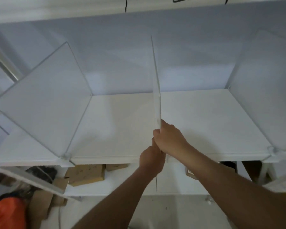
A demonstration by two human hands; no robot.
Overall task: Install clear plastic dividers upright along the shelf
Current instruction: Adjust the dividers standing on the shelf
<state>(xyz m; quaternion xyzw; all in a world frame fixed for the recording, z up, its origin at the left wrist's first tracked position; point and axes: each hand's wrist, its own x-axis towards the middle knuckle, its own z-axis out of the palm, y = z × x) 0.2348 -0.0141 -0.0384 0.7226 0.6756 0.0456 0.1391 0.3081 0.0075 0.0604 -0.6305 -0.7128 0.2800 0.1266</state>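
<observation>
Both hands are closing around the near edge of the middle divider (156, 90): the right hand (169, 138) is wrapping it higher up, and the left hand (151, 160) is gripping just below, at the front lip of the white shelf (205, 123). The panel is standing upright, edge-on, running back toward the wall. A left divider (43, 100) and a right divider (267, 90) are standing clipped at the shelf front, and cardboard boxes (86, 174) are sitting, apparently loose, on the shelf below.

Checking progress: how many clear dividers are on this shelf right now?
3: left divider clipped at the shelf front, middle divider held by both hands, right divider. More may sit beyond the frame.
</observation>
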